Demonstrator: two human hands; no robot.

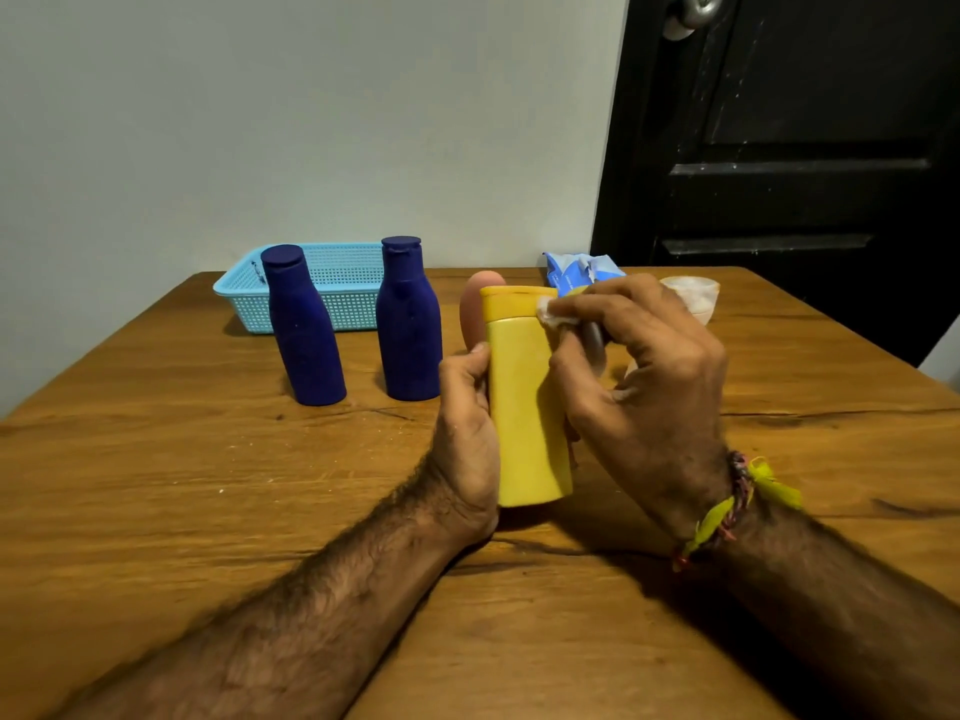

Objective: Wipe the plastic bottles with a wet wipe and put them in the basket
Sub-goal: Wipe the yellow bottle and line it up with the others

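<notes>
We see the left hand [467, 407] gripping the yellow bottle [524, 402] mid-frame; right hand [639, 376] pinching the wet wipe [551, 311] at its cap; likely light, stiff, slippery; hold the waist.

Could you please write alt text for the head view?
The left hand holds a yellow bottle while the right hand rubs a wipe on its cap. Two blue bottles stand before a basket.
</notes>
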